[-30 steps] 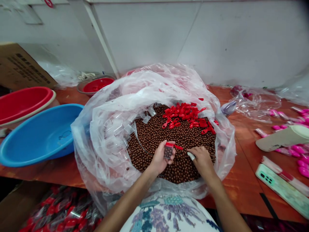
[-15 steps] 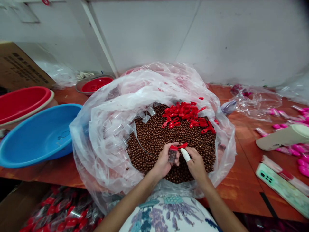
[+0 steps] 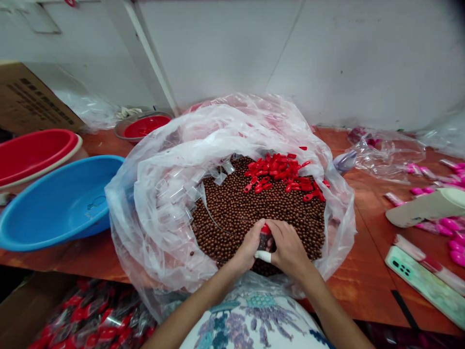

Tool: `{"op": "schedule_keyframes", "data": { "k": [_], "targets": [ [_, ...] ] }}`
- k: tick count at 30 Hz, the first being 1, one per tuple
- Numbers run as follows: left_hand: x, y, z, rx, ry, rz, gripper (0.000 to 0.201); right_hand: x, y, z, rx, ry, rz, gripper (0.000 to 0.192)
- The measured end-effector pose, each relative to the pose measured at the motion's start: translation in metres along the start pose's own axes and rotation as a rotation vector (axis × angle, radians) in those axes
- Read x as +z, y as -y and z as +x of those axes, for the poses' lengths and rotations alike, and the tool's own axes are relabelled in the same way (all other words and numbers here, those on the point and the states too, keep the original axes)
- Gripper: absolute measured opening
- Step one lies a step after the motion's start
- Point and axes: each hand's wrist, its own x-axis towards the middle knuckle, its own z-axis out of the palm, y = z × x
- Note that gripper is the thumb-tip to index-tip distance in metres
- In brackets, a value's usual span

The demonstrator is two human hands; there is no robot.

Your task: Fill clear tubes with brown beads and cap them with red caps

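1. Small clear plastic vial with a red cap (image 3: 265,237), filled with brown beads, sits between both hands above the near edge of the brown bead heap (image 3: 250,203). The heap lies in a large clear plastic bag (image 3: 160,194) on the red-brown wooden desk (image 3: 366,271).
2. Left hand (image 3: 248,248): fingers curled closed around the vial's left side, thumb up near the cap. Firm hold on the vial.
3. Right hand (image 3: 288,247): closed over the vial's right side and top, fingers bent. A fingertip wrapped in white tape (image 3: 263,256) lies against the vial's lower part. Contact with the red cap is likely; the exact finger placement is hidden.
4. Vial long axis: roughly upright, red cap pointing up and away from the body, base toward the person. Most of the body is covered by fingers.
5. Pose: both forearms come up from the near edge and converge, wrists close, hands touching around the vial, knuckles up.
6. Surroundings: loose red plastic caps (image 3: 283,175) piled on the far side of the heap; empty clear vials (image 3: 178,196) along its left side inside the bag; blue plastic basin (image 3: 58,203) near the desk's left edge.
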Motion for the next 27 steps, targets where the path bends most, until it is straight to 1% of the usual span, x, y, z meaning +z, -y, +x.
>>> {"op": "schedule_keyframes", "data": {
  "k": [4, 6, 8, 9, 10, 11, 12, 13, 14, 15, 16, 17, 18, 20, 22, 25, 27],
  "targets": [
    [-0.002, 0.005, -0.004, 0.002, 0.053, -0.014, 0.039, 0.003, 0.000, -0.001, -0.109, -0.026, -0.045, 0.055],
    [-0.004, 0.005, -0.006, 0.000, 0.061, 0.041, 0.041, 0.004, 0.000, -0.002, -0.133, -0.040, -0.070, 0.055],
    [-0.007, -0.001, -0.004, 0.057, 0.112, 0.197, 0.043, 0.003, -0.004, -0.004, -0.132, -0.037, -0.100, 0.058],
    [-0.011, -0.008, -0.002, 0.125, 0.136, 0.315, 0.043, 0.001, -0.009, -0.005, -0.118, -0.034, -0.118, 0.059],
    [-0.015, -0.018, 0.002, 0.222, 0.145, 0.458, 0.043, -0.001, -0.016, -0.007, -0.095, -0.026, -0.142, 0.060],
    [-0.021, -0.031, 0.007, 0.338, 0.123, 0.618, 0.041, -0.003, -0.025, -0.010, -0.058, -0.025, -0.173, 0.059],
    [-0.029, -0.046, 0.013, 0.460, 0.062, 0.781, 0.038, -0.007, -0.035, -0.013, -0.010, -0.031, -0.212, 0.058],
    [-0.037, -0.063, 0.020, 0.573, -0.034, 0.947, 0.035, -0.011, -0.047, -0.017, 0.044, -0.037, -0.258, 0.058],
    [-0.047, -0.080, 0.028, 0.661, -0.166, 1.103, 0.034, -0.015, -0.059, -0.021, 0.105, -0.049, -0.311, 0.058],
    [-0.056, -0.096, 0.036, 0.712, -0.310, 1.240, 0.034, -0.020, -0.070, -0.025, 0.159, -0.059, -0.367, 0.059],
    [-0.066, -0.110, 0.045, 0.709, -0.444, 1.375, 0.033, -0.024, -0.079, -0.029, 0.202, -0.072, -0.419, 0.060],
    [-0.075, -0.122, 0.053, 0.678, -0.527, 1.498, 0.033, -0.028, -0.086, -0.032, 0.231, -0.087, -0.460, 0.062],
    [-0.083, -0.131, 0.061, 0.663, -0.547, 1.529, 0.033, -0.030, -0.090, -0.034, 0.245, -0.098, -0.487, 0.061],
    [-0.094, -0.142, 0.075, 0.629, -0.547, 1.573, 0.033, -0.029, -0.090, -0.033, 0.224, -0.094, -0.481, 0.056],
    [-0.099, -0.145, 0.083, 0.604, -0.523, 1.588, 0.035, -0.021, -0.083, -0.023, 0.162, -0.064, -0.409, 0.054],
    [-0.103, -0.146, 0.087, 0.557, -0.495, 1.602, 0.050, -0.004, -0.071, 0.006, 0.065, -0.023, -0.273, 0.062],
    [-0.106, -0.146, 0.084, 0.519, -0.473, 1.593, 0.059, 0.006, -0.068, 0.032, 0.045, -0.001, -0.235, 0.063]
  ]
}}
